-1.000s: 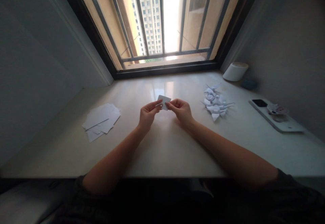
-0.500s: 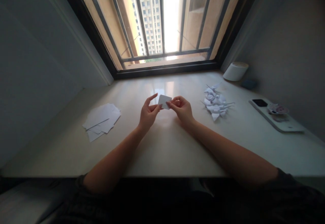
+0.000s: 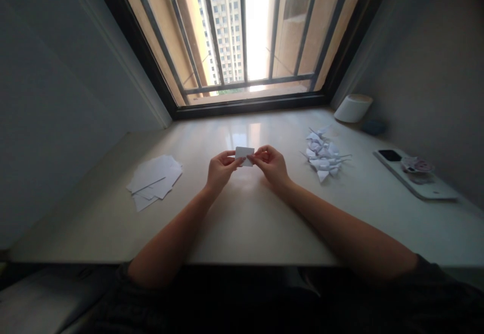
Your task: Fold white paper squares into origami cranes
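A small folded piece of white paper [image 3: 244, 153] is held up between my two hands, over the middle of the table. My left hand [image 3: 222, 169] pinches its left side, thumb in front and fingers behind. On the right edge, the thumb and index finger of my right hand [image 3: 274, 166] close on the same paper. To the left lies a loose stack of white paper sheets [image 3: 161, 175]. Right of my hands sits a pile of folded white paper cranes [image 3: 323, 155], their thin points sticking out.
A white phone [image 3: 419, 180] with a round grip on its back lies at the right. Behind it stand a white cup-like container [image 3: 353, 108] and a small dark object [image 3: 374, 126] by the wall. A barred window [image 3: 249, 106] rises beyond the pale tabletop [image 3: 242, 223].
My left fingers, raised and spread before, have come down behind the paper. The paper, tilted before, is now nearly level, and its left side is gripped.
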The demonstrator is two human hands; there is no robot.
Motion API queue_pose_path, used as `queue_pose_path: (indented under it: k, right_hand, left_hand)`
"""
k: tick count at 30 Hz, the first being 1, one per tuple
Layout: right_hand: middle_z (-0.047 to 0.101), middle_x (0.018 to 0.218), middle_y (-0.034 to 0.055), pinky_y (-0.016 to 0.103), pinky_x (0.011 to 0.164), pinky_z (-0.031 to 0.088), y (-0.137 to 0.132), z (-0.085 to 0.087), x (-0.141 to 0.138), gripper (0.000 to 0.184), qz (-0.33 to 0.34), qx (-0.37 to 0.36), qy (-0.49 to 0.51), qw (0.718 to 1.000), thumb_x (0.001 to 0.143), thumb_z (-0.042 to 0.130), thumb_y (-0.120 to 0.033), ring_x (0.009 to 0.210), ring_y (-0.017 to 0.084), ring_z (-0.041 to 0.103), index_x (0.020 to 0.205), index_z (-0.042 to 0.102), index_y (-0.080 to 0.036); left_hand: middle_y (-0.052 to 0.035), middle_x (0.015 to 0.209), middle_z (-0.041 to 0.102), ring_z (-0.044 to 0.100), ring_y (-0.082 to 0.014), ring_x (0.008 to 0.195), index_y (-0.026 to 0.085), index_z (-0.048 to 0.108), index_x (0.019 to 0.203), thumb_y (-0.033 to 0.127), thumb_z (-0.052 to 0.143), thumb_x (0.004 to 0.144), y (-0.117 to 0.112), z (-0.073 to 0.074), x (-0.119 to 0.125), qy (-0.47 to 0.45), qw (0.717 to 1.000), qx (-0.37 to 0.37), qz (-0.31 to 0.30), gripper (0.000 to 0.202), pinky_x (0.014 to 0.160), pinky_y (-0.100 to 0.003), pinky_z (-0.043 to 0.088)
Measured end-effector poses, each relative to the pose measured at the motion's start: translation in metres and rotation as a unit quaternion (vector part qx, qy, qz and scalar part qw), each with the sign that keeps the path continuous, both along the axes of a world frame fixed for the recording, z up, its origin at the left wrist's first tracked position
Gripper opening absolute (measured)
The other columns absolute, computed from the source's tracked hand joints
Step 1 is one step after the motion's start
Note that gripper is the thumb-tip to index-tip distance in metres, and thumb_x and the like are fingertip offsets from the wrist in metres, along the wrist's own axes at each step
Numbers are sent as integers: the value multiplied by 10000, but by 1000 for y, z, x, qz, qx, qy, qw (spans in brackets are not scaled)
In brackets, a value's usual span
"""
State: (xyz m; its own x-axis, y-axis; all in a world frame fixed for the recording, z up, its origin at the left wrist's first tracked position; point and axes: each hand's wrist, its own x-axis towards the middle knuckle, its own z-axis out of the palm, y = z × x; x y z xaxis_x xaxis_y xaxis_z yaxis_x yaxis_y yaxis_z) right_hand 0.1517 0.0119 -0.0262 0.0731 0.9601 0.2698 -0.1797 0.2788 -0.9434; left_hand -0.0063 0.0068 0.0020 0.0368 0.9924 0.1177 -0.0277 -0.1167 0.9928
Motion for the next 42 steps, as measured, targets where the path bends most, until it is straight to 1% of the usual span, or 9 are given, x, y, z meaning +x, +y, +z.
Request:
queue_pose_path:
  k: [7,13,15,19,22,25,30,36,42]
  right_hand:
    - [677,640,-22,301,651,491,-1,5,1,355,35,-8,26,999,626,788,-475,618,153,625,801,601,-230]
    - [606,521,-57,274,579,448,0,5,-3,370,8,-32,65,997,594,801,-473,518,119,548,704,551,-223]
    - [608,531,-59,278,587,457,1,4,-3,374,9,-39,57,998,605,791,-484,528,122,554,749,561,-227]
    - [658,616,-50,297,661,500,0,6,-1,423,30,-38,58,997,642,767,-488,605,137,612,928,576,-240]
    - [688,693,-40,318,730,526,-2,8,0,529,56,-36,69,995,582,824,-429,679,150,651,1010,568,-252]
    - [690,710,-39,345,758,542,-3,8,0,604,70,-43,67,994,523,863,-385,705,165,667,1039,578,-253]
    - [704,718,-26,351,758,547,-3,5,1,594,70,-50,73,994,521,868,-378,710,171,680,1031,598,-238]
    - [727,727,-3,366,767,546,-3,5,-1,515,59,-52,94,992,499,870,-413,690,175,685,907,630,-209]
    - [738,728,1,391,804,542,-3,6,-3,484,49,-64,103,991,500,862,-427,711,188,691,879,656,-208]
  left_hand:
    - [-72,765,746,673,-179,659,143,707,910,393,820,607,-3,0,4,-20,1000,9,15,409,627,-287,483]
    - [-71,759,745,670,-172,653,135,702,942,375,819,616,-3,0,6,-20,1000,10,16,422,631,-285,492]
    - [-69,755,744,670,-172,652,134,699,946,379,817,617,-3,-1,6,-20,1000,12,17,427,632,-286,494]
    - [-61,753,740,673,-169,664,136,680,966,385,808,630,-2,-4,5,-17,999,21,30,437,635,-277,497]
    - [-44,728,731,672,-161,667,150,656,974,386,800,642,-3,-6,5,-15,999,38,36,432,632,-263,494]
    - [-23,697,717,668,-153,661,162,639,966,382,794,651,-4,-7,6,-17,998,51,28,415,635,-256,489]
    - [-7,678,703,664,-150,656,167,628,944,386,803,635,-3,-10,8,-36,998,52,18,418,659,-264,488]
    - [-18,701,710,670,-163,678,165,630,942,377,811,627,1,-14,6,-44,998,52,2,420,702,-292,508]
    - [-8,674,703,661,-158,650,173,644,936,379,803,634,3,-11,6,-26,998,61,23,398,669,-285,496]
